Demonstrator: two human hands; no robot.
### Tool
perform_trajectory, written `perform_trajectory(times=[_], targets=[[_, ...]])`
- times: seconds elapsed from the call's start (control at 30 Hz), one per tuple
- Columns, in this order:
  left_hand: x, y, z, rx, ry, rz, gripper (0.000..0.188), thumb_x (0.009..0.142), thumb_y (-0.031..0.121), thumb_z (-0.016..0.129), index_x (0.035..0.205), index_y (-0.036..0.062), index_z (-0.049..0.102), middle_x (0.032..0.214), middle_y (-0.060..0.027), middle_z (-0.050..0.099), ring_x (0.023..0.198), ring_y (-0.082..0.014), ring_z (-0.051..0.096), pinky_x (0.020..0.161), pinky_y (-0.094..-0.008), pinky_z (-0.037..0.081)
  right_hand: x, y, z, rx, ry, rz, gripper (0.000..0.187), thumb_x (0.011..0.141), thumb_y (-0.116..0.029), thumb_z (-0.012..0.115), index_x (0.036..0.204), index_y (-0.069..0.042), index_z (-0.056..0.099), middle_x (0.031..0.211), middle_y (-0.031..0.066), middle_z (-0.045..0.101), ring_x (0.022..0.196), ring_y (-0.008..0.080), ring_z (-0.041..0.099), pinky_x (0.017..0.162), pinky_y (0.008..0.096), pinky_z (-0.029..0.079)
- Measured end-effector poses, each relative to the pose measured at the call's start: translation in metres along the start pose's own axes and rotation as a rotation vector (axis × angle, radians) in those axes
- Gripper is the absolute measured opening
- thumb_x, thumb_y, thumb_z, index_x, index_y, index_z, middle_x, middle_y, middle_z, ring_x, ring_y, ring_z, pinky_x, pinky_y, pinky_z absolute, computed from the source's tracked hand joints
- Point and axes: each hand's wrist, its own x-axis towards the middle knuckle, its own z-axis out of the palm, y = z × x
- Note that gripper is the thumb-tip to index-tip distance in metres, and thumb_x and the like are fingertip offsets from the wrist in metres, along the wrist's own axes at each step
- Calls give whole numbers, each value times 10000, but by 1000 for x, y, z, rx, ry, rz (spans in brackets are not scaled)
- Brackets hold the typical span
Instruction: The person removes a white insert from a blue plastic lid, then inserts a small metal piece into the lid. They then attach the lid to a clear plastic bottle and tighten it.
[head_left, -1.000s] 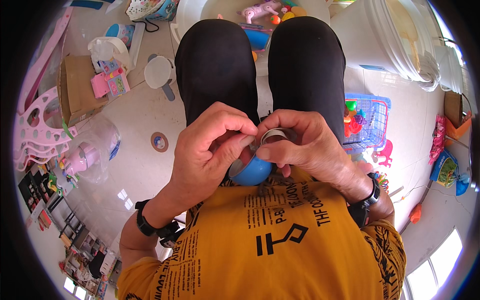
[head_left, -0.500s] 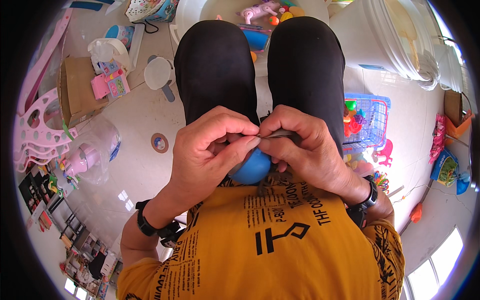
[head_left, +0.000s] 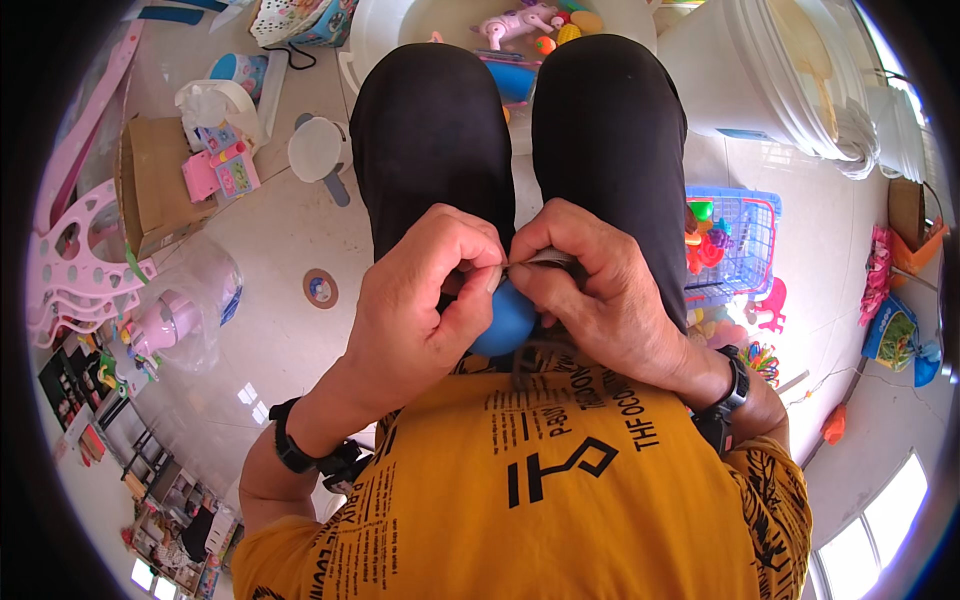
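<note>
My left hand (head_left: 435,290) and my right hand (head_left: 585,285) meet fingertip to fingertip above my lap. Both are closed in a pinch. Between them runs a thin greyish strip (head_left: 548,258), its far end tucked into my right hand. Just below the fingertips sits a smooth, round blue object (head_left: 505,320), partly covered by my left hand; its kind cannot be made out. A dark, thin loop hangs beside it against my yellow shirt (head_left: 560,470).
Past my knees stands a white tub (head_left: 385,25) with toys, a pink toy animal (head_left: 515,25) among them. At right are a blue basket (head_left: 745,250) and a large white bucket (head_left: 740,80). A cardboard box (head_left: 160,180) and a white pan-shaped toy (head_left: 315,150) lie left.
Both hands have shifted slightly left, still pinching together. My left fingers have curled in more, and the blue object has tilted a little under them.
</note>
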Motion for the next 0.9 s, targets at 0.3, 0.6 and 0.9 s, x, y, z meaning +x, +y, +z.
perform_trajectory(times=[0.3, 0.6, 0.9], targets=[[0, 3, -5, -510, -58, -384, 49, 1013, 75, 519, 986, 34, 516, 939, -60, 615, 726, -65, 525, 683, -219, 455, -5, 5, -4, 371, 0, 34, 198, 918, 37, 696, 1086, -7, 602, 934, 23, 649, 788, 58, 614, 720, 214, 524], [2, 8, -10, -467, -92, -428, 45, 1022, 52, 534, 1028, 9, 546, 919, -39, 613, 750, -62, 571, 685, -210, 483, -3, 2, -9, -1, -89, -244, 203, 889, 47, 704, 1081, -15, 677, 1007, 60, 603, 964, 142, 608, 827, 272, 510], [0, 6, -6, -343, -59, -294, 50, 1013, 42, 566, 1029, -3, 553, 893, -22, 613, 790, -63, 599, 721, -209, 498, 1, -7, -6, 262, -116, 11, 124, 898, 45, 686, 1007, -1, 645, 937, 31, 627, 801, 74, 621, 693, 212, 510]])
